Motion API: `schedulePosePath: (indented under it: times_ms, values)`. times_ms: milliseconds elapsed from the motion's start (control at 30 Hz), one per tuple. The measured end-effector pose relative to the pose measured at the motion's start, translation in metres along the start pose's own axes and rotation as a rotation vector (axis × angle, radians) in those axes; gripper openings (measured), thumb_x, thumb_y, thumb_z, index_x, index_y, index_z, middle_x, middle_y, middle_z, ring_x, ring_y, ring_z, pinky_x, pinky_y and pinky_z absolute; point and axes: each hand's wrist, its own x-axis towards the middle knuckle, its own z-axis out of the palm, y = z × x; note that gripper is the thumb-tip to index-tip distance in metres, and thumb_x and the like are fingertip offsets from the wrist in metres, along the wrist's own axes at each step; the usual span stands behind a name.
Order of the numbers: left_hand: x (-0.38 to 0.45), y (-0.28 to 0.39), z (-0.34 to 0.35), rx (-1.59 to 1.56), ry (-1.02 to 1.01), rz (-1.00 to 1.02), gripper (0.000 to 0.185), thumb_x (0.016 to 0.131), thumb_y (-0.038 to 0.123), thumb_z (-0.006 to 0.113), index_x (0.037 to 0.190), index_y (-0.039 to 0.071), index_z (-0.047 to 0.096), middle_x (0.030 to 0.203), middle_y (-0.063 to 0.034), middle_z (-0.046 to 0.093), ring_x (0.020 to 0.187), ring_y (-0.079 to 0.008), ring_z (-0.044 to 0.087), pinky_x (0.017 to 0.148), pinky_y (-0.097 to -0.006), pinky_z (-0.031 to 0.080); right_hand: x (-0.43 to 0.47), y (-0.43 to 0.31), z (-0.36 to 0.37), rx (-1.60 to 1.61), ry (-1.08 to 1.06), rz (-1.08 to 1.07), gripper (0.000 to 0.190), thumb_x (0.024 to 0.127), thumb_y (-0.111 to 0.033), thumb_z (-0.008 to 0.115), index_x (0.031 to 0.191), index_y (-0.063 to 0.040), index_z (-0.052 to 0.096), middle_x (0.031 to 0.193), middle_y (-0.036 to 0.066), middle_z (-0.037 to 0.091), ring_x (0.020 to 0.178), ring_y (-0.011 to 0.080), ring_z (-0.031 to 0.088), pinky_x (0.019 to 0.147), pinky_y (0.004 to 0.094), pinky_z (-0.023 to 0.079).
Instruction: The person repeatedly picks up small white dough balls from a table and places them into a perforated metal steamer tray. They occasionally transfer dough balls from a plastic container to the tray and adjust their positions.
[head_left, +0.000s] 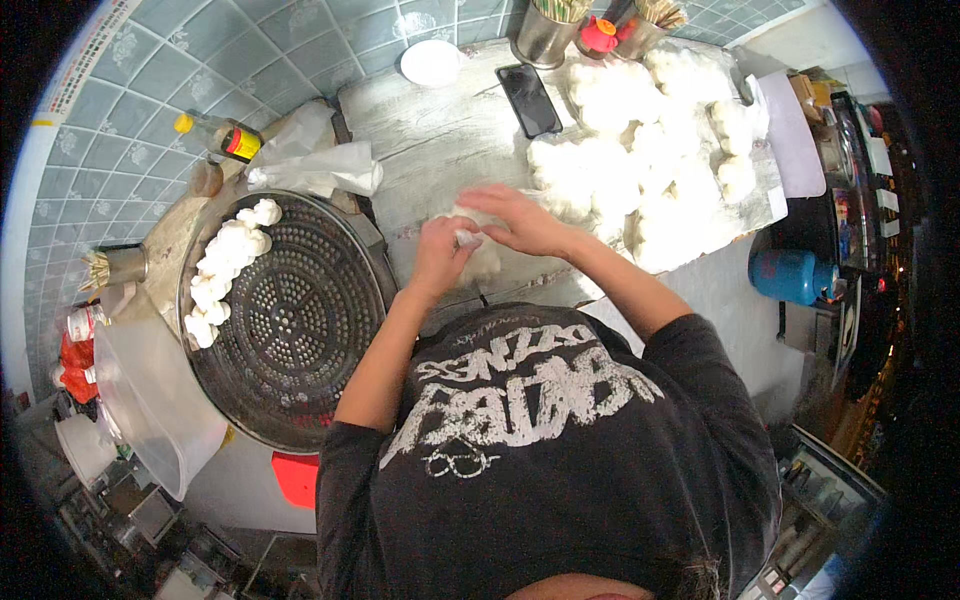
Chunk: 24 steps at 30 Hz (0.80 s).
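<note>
Over the table in front of me, my left hand (444, 253) is closed on the gathered neck of a thin clear plastic bag (469, 238). Pale, round buns (480, 264) show faintly below it, partly hidden by my hands. My right hand (516, 217) is blurred and meets the left at the bag's neck; whether its fingers grip the plastic cannot be made out. To the right lie many bagged white buns (600, 176), washed out by glare. On my left, a row of white buns (232, 251) sits along one side of a round perforated steamer tray (292, 315).
A smartphone (529, 100) and a white bowl (430, 63) lie at the table's back. Metal holders of chopsticks (551, 34) stand by the tiled wall. At left are plastic bags (315, 169), a sauce bottle (219, 138) and a clear tub (154, 397). A blue gas cylinder (792, 276) is at right.
</note>
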Motion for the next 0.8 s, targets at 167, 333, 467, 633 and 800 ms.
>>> schedulePosePath:
  times_ms: [167, 333, 467, 633, 800]
  values:
    - [-0.006, -0.001, -0.004, -0.728, -0.016, -0.635, 0.011, 0.078, 0.008, 0.065, 0.083, 0.004, 0.055, 0.077, -0.0121, 0.064, 0.069, -0.0253, 0.062, 0.066, -0.0346, 0.046, -0.013, -0.001, 0.007, -0.112, -0.075, 0.140, 0.018, 0.079, -0.016, 0.059, 0.095, -0.011, 0.067, 0.084, 0.013, 0.063, 0.085, 0.0314, 0.058, 0.076, 0.0403, 0.046]
    - [-0.011, 0.000, -0.014, -0.663, -0.113, -0.586, 0.012, 0.073, 0.005, 0.065, 0.079, 0.007, 0.055, 0.077, -0.0075, 0.062, 0.075, -0.0233, 0.060, 0.076, -0.0327, 0.046, -0.041, -0.012, 0.022, 0.101, -0.242, 0.187, 0.020, 0.085, -0.018, 0.056, 0.099, -0.008, 0.065, 0.086, 0.014, 0.063, 0.084, 0.0323, 0.059, 0.075, 0.0404, 0.047]
    - [-0.005, 0.002, -0.009, 0.043, -0.092, -0.029, 0.015, 0.067, 0.001, 0.064, 0.076, 0.009, 0.055, 0.079, -0.0045, 0.060, 0.082, -0.0227, 0.058, 0.079, -0.0338, 0.045, -0.026, 0.002, 0.028, 0.298, 0.093, 0.309, 0.022, 0.086, -0.017, 0.056, 0.105, -0.007, 0.063, 0.087, 0.014, 0.064, 0.080, 0.0281, 0.062, 0.071, 0.0381, 0.048]
    - [-0.001, -0.002, -0.002, 0.270, -0.027, 0.200, 0.016, 0.067, 0.001, 0.060, 0.079, 0.011, 0.056, 0.082, -0.0059, 0.060, 0.081, -0.0277, 0.057, 0.076, -0.0362, 0.046, -0.009, 0.018, 0.047, 0.452, -0.006, 0.396, 0.024, 0.085, -0.010, 0.057, 0.107, -0.003, 0.061, 0.082, 0.010, 0.066, 0.072, 0.0182, 0.062, 0.066, 0.0297, 0.050]
    - [0.004, -0.005, 0.005, 0.174, 0.186, 0.194, 0.015, 0.067, 0.003, 0.062, 0.080, 0.009, 0.058, 0.079, -0.0079, 0.057, 0.079, -0.0286, 0.056, 0.071, -0.0364, 0.046, -0.003, 0.022, 0.045, 0.787, -0.082, 0.561, 0.026, 0.084, -0.005, 0.056, 0.109, -0.002, 0.061, 0.076, 0.004, 0.064, 0.071, 0.0083, 0.059, 0.060, 0.0231, 0.048]
